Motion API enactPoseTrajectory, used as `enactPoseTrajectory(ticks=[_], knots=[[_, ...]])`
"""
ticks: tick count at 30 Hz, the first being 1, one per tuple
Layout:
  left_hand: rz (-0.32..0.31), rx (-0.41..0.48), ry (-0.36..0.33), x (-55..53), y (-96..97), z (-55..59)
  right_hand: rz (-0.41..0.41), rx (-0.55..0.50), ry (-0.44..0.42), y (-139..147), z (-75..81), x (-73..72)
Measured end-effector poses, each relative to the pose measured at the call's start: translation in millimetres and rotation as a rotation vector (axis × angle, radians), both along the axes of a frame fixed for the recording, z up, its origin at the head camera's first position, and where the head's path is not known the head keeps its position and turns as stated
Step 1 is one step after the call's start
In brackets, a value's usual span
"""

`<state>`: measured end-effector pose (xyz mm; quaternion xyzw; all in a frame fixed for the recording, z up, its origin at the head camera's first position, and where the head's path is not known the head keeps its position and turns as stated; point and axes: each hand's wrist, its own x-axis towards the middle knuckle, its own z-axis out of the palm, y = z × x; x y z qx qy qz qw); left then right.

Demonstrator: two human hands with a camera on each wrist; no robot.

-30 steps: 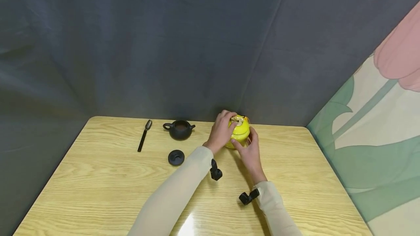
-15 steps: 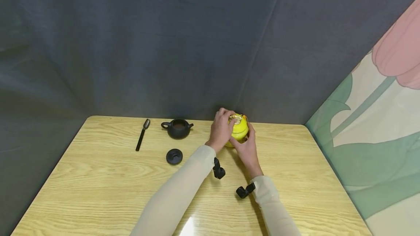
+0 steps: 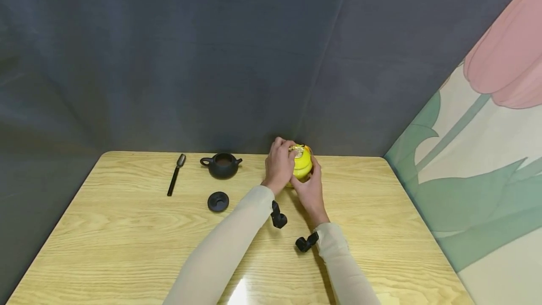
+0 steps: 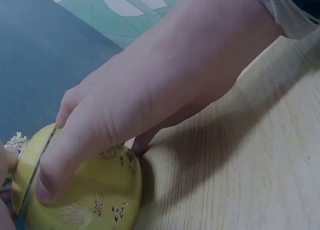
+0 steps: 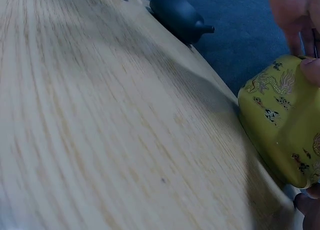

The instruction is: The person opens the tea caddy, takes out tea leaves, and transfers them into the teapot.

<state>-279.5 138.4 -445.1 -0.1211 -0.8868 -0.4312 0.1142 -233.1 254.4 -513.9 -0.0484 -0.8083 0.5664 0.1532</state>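
Note:
A glossy yellow lidded jar [image 3: 302, 172] with dragon decoration stands at the table's back edge, right of the teapot. My left hand [image 3: 279, 166] grips its lid [image 3: 302, 158] from above and the left, with fingers around the gold ornament [image 3: 298, 150] on top. My right hand [image 3: 310, 194] holds the jar's body low on the right, thumb in front. The left wrist view shows the right thumb [image 4: 47, 187] pressed on the jar's side, close to the dark seam under the lid. The right wrist view shows the jar's patterned wall [image 5: 280, 110]; the far fingers are mostly hidden.
Left of the hands sits a dark, lidless teapot [image 3: 223, 166], its spout toward the jar. Its round black lid [image 3: 218, 201] lies in front of it. A black-handled spoon [image 3: 176, 174] lies further left. A dark curtain [image 3: 203, 60] hangs right behind the wooden table [image 3: 127, 239].
The head view has shifted, so table, teapot and jar appear a little further left. Both hands keep their hold on the jar and its lid.

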Motion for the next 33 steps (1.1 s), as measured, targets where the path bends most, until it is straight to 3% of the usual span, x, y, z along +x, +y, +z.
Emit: enactPoseTrajectory(ticks=[11, 18, 25, 33], knots=[[0.038, -0.031, 0.035, -1.0, 4.2, 4.0, -0.028, 0.0, 0.025, -4.9, -0.1, 0.6], [0.025, -0.001, 0.093, -0.1, 0.8, 25.6, -0.046, 0.011, 0.011, -4.0, -1.3, 3.0], [0.008, 0.013, 0.097, 5.4, -19.5, 40.3, -0.038, -0.005, -0.009, -3.4, 2.5, 4.3], [-0.03, -0.015, 0.134, 21.5, -46.5, 54.3, -0.039, -0.011, 0.003, -3.4, 3.1, 1.6]])
